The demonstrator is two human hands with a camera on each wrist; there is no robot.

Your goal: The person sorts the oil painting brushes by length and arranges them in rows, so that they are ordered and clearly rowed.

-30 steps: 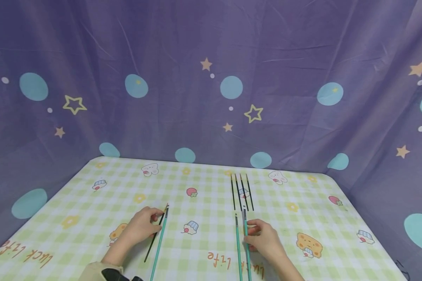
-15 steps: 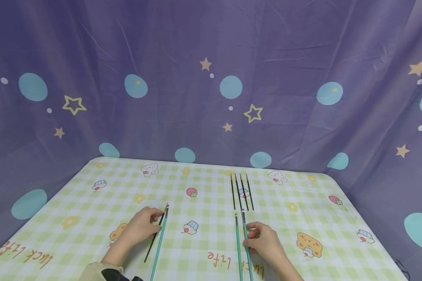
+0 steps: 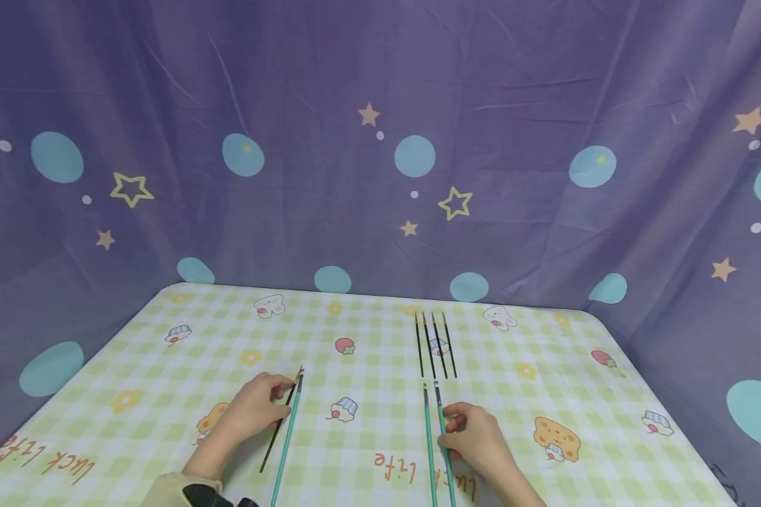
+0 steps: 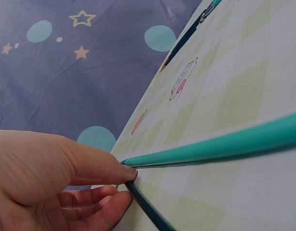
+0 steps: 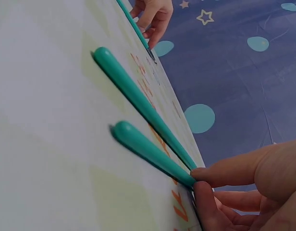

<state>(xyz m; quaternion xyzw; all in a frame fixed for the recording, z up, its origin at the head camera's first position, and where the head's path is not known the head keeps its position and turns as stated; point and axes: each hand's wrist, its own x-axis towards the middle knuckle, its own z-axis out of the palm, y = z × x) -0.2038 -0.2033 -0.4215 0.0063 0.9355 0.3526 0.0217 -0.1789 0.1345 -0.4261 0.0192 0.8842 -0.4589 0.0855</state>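
My left hand pinches a thin black paintbrush between thumb and fingers, bristles pointing away from me. Just right of it lies a teal-handled paintbrush, their tips close together. In the left wrist view the teal handle runs past the fingertips, beside the dark brush. My right hand pinches another teal paintbrush, low over the cloth. A second teal paintbrush lies left of it, almost parallel. The right wrist view shows the rounded handle end of the pinched brush.
Several thin black paintbrushes lie in a row farther back, beyond the teal pair. A green checked cloth with printed cartoons covers the table. Behind it hangs a purple curtain with stars and dots.
My right hand has shifted the teal paintbrush slightly left and toward me, its tip now level with the neighbouring brush's tip. The left hand has stayed in place.
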